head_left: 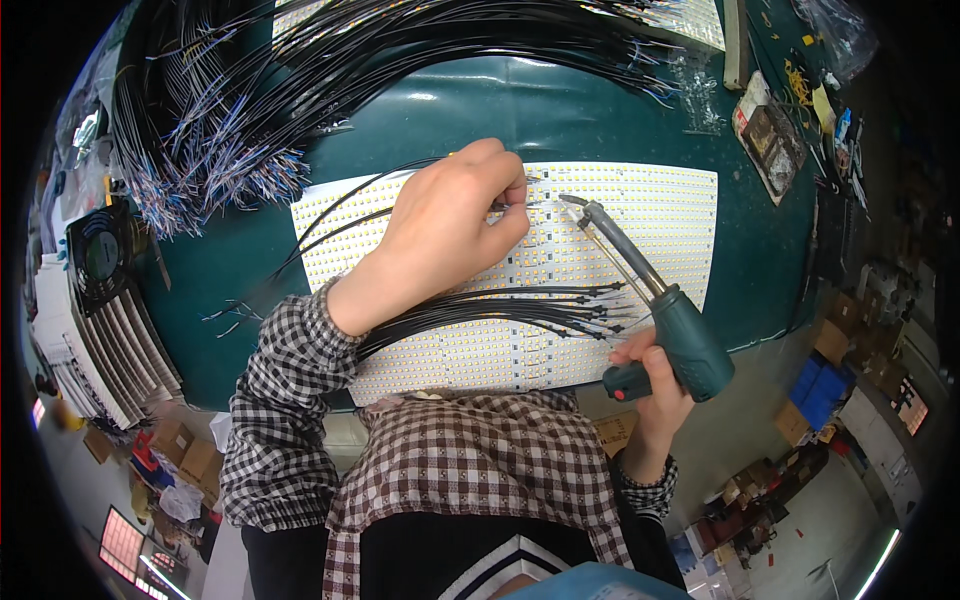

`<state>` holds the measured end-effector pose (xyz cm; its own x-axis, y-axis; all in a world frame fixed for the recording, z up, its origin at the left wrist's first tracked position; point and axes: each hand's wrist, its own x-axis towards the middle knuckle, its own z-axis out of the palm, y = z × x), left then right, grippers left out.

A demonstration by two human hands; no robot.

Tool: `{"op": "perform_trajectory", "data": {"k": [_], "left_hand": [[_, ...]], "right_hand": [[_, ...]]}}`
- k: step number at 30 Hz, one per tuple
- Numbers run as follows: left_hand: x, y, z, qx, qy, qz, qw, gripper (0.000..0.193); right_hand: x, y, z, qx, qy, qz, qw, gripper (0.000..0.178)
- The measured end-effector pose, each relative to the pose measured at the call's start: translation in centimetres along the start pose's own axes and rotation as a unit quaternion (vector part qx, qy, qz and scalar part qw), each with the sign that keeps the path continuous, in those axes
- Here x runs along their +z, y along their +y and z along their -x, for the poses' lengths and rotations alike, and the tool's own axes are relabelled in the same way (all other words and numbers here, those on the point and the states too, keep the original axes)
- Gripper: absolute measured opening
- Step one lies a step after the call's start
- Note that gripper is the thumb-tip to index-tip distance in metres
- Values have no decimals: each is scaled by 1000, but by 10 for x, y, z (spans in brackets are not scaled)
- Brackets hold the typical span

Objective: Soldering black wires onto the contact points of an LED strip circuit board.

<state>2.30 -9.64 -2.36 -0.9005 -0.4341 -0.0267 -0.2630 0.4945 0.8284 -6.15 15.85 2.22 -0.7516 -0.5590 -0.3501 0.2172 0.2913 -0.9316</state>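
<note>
My left hand (450, 225) rests on a white sheet of LED strips (670, 215) and pinches a thin black wire (350, 200) against it with thumb and fingertips. My right hand (655, 385) grips a dark green soldering gun (680, 335) by its handle. The gun's metal tip (572, 200) points up and left, and hangs just right of my left fingertips. A bundle of black wires (520, 305) with stripped ends lies across the sheet below my left wrist.
A big heap of black wires with blue and white ends (250, 130) covers the far left of the green mat (500, 110). A small fan (98, 255) and stacked white strips (100, 350) sit at left. Boxes and small parts (770, 135) lie at right.
</note>
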Motion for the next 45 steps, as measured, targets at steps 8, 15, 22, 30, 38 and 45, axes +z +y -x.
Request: {"op": "perform_trajectory", "data": {"k": [8,15,22,30,38,45], "left_hand": [[0,14,13,22,13,-104,994,14],[20,24,45,94,-64,-74,991,15],[14,25,46,57,-33,-16,998,13],[-44,19,72,-4,-45,-215,976,10],[-4,26,43,46,-17,-101,994,18],[-3,16,49,34,-33,-109,993,15]], "right_hand": [[-7,3,4,-31,27,-51,998,23],[-13,2,3,-36,76,-65,994,25],[-21,5,4,-77,74,-89,990,28],[-24,4,-3,-104,58,-96,988,29],[-21,2,-4,-100,24,-88,991,28],[-23,6,0,-83,66,-106,989,29]]}}
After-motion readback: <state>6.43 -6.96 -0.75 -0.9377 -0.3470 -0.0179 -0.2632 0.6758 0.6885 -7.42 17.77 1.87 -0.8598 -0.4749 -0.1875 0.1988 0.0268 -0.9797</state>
